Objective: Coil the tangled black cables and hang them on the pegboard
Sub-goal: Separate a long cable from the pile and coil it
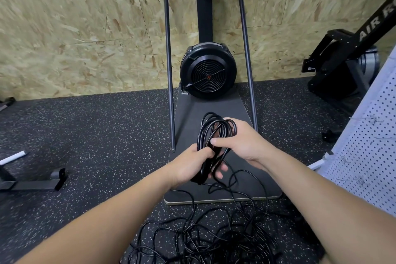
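Left hand point(194, 164) is gripping the coil point(214, 135) tightly at its base; right hand point(242, 141) is pinching its loops. Risk: the trailing floor tangle point(214, 236) is likely snagging, pulling loops loose before the pegboard point(368, 146).

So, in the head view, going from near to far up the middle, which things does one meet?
Tangled black cable pile on the floor → left hand → coiled black cable loops → round black fan housing → chipboard wall.

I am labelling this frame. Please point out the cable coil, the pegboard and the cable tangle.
cable coil point(214, 128), head view, upper loops.
pegboard point(370, 146), head view, perforated face.
cable tangle point(214, 238), head view, middle.
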`<state>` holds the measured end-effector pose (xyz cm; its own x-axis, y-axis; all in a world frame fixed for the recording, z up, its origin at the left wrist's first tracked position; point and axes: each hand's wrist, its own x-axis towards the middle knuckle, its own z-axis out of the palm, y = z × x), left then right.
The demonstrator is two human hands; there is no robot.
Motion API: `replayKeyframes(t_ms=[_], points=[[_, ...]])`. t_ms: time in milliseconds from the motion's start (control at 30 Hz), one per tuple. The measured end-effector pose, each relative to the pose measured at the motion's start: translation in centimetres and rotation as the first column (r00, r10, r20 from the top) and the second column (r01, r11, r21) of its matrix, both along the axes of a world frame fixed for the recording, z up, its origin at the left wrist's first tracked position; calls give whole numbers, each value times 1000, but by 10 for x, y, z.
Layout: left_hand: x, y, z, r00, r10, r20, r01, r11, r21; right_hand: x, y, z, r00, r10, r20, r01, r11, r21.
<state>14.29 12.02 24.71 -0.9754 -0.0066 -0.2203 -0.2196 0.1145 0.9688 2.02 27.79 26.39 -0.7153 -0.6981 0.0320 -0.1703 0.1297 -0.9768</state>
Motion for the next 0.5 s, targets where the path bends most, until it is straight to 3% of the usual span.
replayKeyframes(t_ms=[367,500], points=[[7,-1,-1,999,9,48,-19,981,195,-5,2,4,978,159,136,-163,986,24],[1,-4,-3,998,60,7,-60,951,302,-7,0,7,993,37,115,-39,999,13]])
